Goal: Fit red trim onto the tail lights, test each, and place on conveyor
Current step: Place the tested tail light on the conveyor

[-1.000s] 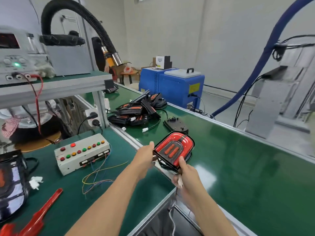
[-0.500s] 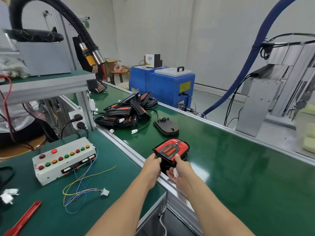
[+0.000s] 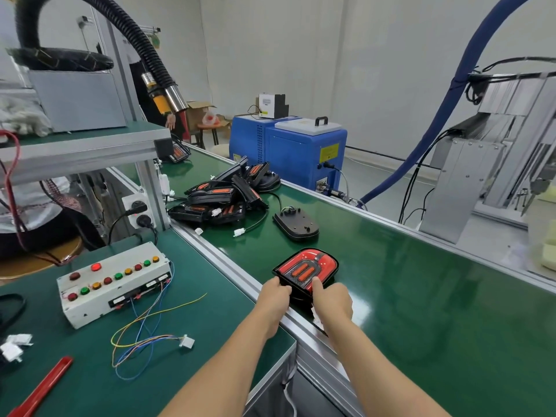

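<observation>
Where the green conveyor belt (image 3: 421, 296) runs diagonally across the frame, a red tail light (image 3: 307, 269) is held at its near edge, lower centre. It is gripped by curled fingers of the left hand (image 3: 275, 296) and the right hand (image 3: 332, 299). A heap of black housings (image 3: 222, 197) is seen further up the belt. A blue machine (image 3: 301, 152) is set before white walls. The light's underside is hidden.
</observation>
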Tool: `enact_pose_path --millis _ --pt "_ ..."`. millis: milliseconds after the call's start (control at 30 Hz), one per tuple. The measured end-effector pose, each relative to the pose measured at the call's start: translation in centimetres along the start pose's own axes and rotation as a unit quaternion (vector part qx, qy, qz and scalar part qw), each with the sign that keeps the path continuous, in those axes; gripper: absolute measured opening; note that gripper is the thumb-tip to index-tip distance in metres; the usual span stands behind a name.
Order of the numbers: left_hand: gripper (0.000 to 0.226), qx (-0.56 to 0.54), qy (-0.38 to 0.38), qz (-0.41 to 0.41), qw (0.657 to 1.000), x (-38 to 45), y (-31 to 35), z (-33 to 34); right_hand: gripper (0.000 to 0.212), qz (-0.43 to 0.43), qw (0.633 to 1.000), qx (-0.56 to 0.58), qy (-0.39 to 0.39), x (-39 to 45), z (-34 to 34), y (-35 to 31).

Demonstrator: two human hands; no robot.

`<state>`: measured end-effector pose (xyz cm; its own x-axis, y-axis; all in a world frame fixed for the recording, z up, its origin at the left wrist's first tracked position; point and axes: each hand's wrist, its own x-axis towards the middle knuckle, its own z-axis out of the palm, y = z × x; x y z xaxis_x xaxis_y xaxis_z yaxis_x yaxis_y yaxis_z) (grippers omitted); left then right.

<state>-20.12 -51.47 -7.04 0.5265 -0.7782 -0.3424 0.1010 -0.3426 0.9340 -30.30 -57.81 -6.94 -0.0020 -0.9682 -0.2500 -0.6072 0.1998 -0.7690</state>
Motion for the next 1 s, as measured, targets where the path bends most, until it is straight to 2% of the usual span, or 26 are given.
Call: enact_pose_path --millis 100,167,300,400,433,500,567,667,733,867,1000 --pt "0.026 -0.003 0.006 0.015 1.0 -0.8 0.1 0.0 0.056 -0.032 0.996 -0.084 0.01 -0.1 -0.1 0.7" --pt "0.029 -0.013 0.007 0.031 0.999 -1.6 0.1 -0.1 0.056 -0.041 0.995 -0.087 0.019 -0.1 -0.3 1.4" --pt "0.042 -0.024 0.039 0.041 0.998 -4.2 -0.1 -1.4 0.057 -0.054 0.997 -0.049 0.029 -0.4 -0.7 2.1" --pt "0.036 -0.025 0.043 0.056 0.997 -6.6 -0.9 -4.1 0.059 -0.074 0.997 0.005 0.038 -1.6 -0.7 2.7" --pt "0.04 -0.027 0.049 0.067 0.996 -7.4 -1.1 -5.2 0.058 -0.083 0.995 0.025 0.049 -2.3 -0.7 2.7" --pt "0.048 -0.032 0.072 0.085 0.993 -8.9 -1.5 -7.5 0.052 -0.127 0.986 0.064 0.09 -4.4 -0.2 2.6" --pt "0.041 -0.049 0.099 0.098 0.989 -10.3 -1.8 -9.9 0.04 -0.217 0.964 0.104 0.112 -7.4 0.9 1.9" --pt "0.027 -0.049 0.141 0.11 0.983 -12.9 -2.4 -13.8 0.019 -0.323 0.93 0.171 0.039 -13.4 3.9 0.5" --pt "0.027 -0.029 0.172 0.109 0.978 -14.8 -2.8 -16.4 0.017 -0.358 0.914 0.189 -0.027 -17.3 6.2 -0.4" --pt "0.023 0.027 0.229 0.09 0.969 -18.3 -3.9 -21.1 0.019 -0.361 0.892 0.179 -0.206 -24.0 11.0 -1.8" --pt "0.028 0.116 0.271 0.067 0.953 -21.6 -5.3 -25.4 0.016 -0.354 0.864 0.14 -0.329 -28.5 14.9 -1.4"
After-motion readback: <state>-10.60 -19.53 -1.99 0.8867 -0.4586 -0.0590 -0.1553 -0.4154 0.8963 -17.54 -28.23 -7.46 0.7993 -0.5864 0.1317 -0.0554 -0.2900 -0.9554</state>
